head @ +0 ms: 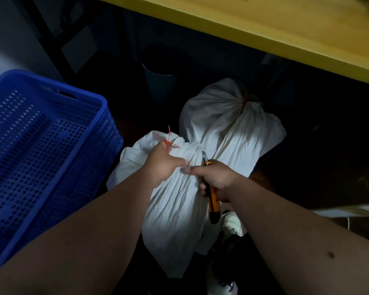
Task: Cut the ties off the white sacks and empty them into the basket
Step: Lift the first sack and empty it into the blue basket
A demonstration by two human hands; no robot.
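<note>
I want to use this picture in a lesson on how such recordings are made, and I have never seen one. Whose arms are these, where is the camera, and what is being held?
There is no machine: a person wears one camera on the head, looking down at their own arms. The left hand grips the gathered neck of the near white sack beside its orange tie. The right hand holds an orange utility knife. A second tied sack lies behind, a blue basket stands left, and a yellow tabletop hangs above.

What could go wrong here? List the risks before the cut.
The utility knife in the right hand has its blade out close to the left hand gripping the near sack below the red tie; a slip could nick fingers or slit the cloth. Dim light hides the tie's edge.
</note>
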